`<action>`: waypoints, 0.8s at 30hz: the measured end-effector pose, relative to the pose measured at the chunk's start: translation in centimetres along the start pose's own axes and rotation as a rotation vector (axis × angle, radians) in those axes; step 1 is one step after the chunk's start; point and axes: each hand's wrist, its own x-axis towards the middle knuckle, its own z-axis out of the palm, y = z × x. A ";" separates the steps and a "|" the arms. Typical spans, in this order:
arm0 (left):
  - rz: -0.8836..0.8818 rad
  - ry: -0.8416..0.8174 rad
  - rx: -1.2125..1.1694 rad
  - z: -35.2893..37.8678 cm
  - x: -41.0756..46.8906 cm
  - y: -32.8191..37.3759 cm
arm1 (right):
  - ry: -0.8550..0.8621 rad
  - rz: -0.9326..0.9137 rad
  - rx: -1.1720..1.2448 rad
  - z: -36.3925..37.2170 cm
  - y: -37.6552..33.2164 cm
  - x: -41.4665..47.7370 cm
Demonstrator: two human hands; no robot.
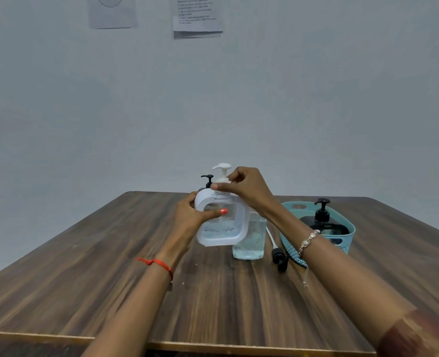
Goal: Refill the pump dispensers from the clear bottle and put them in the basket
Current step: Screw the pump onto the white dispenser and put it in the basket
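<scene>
Operator: Left hand (190, 217) status?

Technician: Wrapped around the body of the white pump dispenser (219, 222), thumb across its clear front panel, holding it lifted off the wooden table (110, 266) and tilted a little. Right hand (241, 186) pinches the collar below the white pump head, fingertips closed on it. Judged step: screwing the pump on or off; the direction cannot be determined.

Operator: Fill level?

Technician: Clear liquid is visible through the panel of the white dispenser, so it appears at least partly refilled.

Operator: Supply bottle?

Technician: Clear bottle (250, 239) stands upright on the table just behind and to the right of the held dispenser, uncapped as far as can be seen and still holding liquid. A black pump head (280, 257) with its white dip tube lies loose on the table between the bottle and the basket.

Operator: Completed items?

Technician: One black pump dispenser (322, 222) sits upright inside the teal basket (290, 243). A further black-pump dispenser (207, 180) stands behind the hands, mostly hidden.

Operator: Remaining?

Technician: Probably close the white unit, place it in the basket, then process the rear unit
</scene>
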 end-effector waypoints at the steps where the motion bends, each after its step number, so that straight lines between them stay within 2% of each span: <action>1: 0.004 -0.007 0.002 0.1 -0.1 0.0 | 0.007 0.019 0.012 0.0 0.0 -0.1; 4: -0.003 -0.016 -0.020 0.3 -0.2 0.1 | -0.077 0.071 0.183 -0.4 0.4 0.3; 8: -0.011 -0.016 -0.019 0.3 -0.1 0.1 | -0.316 0.061 0.372 -1.5 0.5 0.6; 10: -0.012 -0.017 -0.015 0.3 0.0 0.0 | -0.266 0.055 0.304 -1.5 0.6 0.5; 13: -0.013 -0.018 -0.018 0.6 -0.1 0.2 | -0.086 0.064 0.110 -1.0 0.5 0.3; 15: -0.012 -0.017 -0.017 0.8 -0.2 0.2 | -0.119 0.037 0.080 -0.8 0.7 0.2; 18: -0.015 -0.029 -0.017 0.7 -0.3 0.2 | -0.304 0.059 0.218 -1.6 0.5 0.3; 24: -0.012 -0.028 -0.019 0.9 -0.2 0.1 | -0.133 0.066 0.019 -0.9 0.2 -0.1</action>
